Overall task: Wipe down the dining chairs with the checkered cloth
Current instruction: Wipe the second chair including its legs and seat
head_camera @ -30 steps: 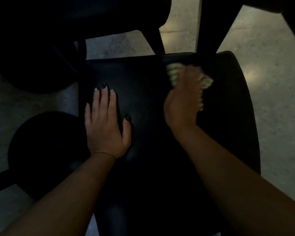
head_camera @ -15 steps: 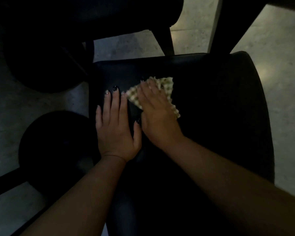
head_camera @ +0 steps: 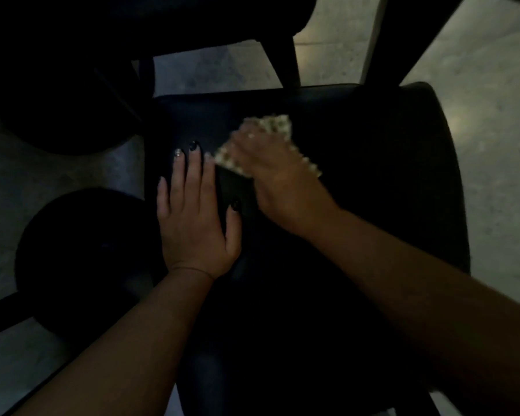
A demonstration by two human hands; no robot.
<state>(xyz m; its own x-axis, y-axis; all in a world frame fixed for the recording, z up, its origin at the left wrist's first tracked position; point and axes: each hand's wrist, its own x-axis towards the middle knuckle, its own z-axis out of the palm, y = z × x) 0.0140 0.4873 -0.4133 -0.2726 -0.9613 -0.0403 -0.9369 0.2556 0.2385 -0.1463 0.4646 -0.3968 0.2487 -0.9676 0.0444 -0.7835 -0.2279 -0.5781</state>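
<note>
A black padded dining chair seat [head_camera: 373,190] fills the middle of the head view. My left hand [head_camera: 192,217] lies flat on its left side, fingers together, holding nothing. My right hand [head_camera: 279,181] presses the checkered cloth [head_camera: 278,126] onto the seat just right of the left hand; the hand and cloth are blurred. The cloth's pale checked edges show above the fingertips and on both sides of the hand, and the rest is hidden under the palm.
Another dark chair [head_camera: 72,55] stands at the top left with a leg [head_camera: 282,61] reaching down to the floor. A round black base [head_camera: 81,259] lies on the pale speckled floor [head_camera: 493,100] at the left. A dark upright [head_camera: 403,34] rises at the top right.
My right hand swept the cloth from the seat's far right across to the left hand, and has now shifted slightly right and away again. The left hand stayed flat in place.
</note>
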